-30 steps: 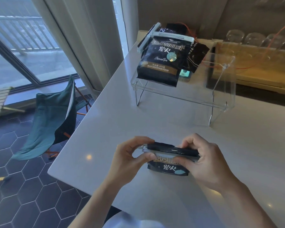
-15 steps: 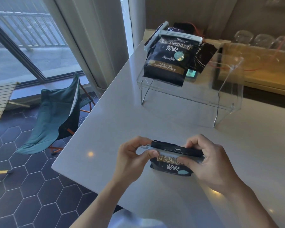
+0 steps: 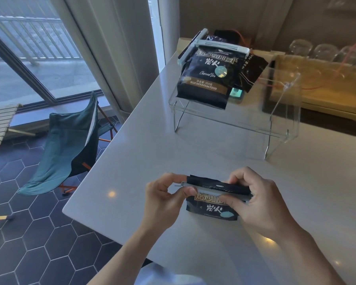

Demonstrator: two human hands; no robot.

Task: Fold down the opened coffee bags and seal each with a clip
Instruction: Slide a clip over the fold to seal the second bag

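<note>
A small black coffee bag (image 3: 209, 208) with gold lettering stands on the white counter (image 3: 132, 161) in front of me, its top folded down. A grey bar clip (image 3: 220, 192) lies across the fold. My left hand (image 3: 162, 200) pinches the clip's left end between thumb and fingers. My right hand (image 3: 257, 202) grips the clip and folded top at the right end. A larger black coffee bag (image 3: 206, 79) rests on the clear acrylic stand (image 3: 280, 128), its top closed by a white clip (image 3: 222, 45). More dark bags (image 3: 253, 66) lie behind it.
The counter's left edge drops to a hexagon-tiled floor with a teal folding chair (image 3: 70, 145). A wooden tray (image 3: 327, 93) with upturned glasses (image 3: 325, 51) sits at the back right. A small lit device (image 3: 235, 93) lies under the stand's bags.
Both hands stay pinched on the clip over the small bag's fold. The view has shifted slightly, so everything sits a little further right in the frame.
</note>
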